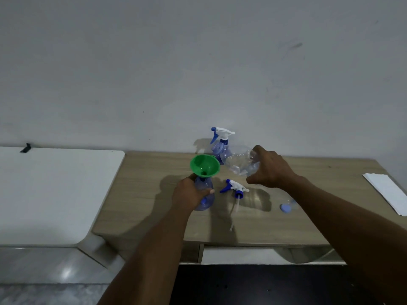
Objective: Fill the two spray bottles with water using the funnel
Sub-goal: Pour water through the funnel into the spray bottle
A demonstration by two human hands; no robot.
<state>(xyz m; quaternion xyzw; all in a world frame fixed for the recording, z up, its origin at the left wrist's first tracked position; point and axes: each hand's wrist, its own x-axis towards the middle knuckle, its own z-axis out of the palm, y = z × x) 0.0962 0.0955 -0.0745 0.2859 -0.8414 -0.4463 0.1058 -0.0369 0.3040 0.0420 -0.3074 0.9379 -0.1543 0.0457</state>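
While the left hand [189,193] wraps around the blue see-through plastic spray bottle [206,195] standing on the light wooden table [141,194], a green plastic funnel [205,165] sits in the neck of this bottle. The right hand [269,168] holds a clear plastic water bottle [239,160], tilted on its side, with its mouth toward the funnel. A white and blue trigger sprayer head [234,189] lies on the table between both hands. Behind, near the wall, stands a second blue spray bottle with its sprayer on [220,143]. A small blue cap [285,208] lies near the right forearm.
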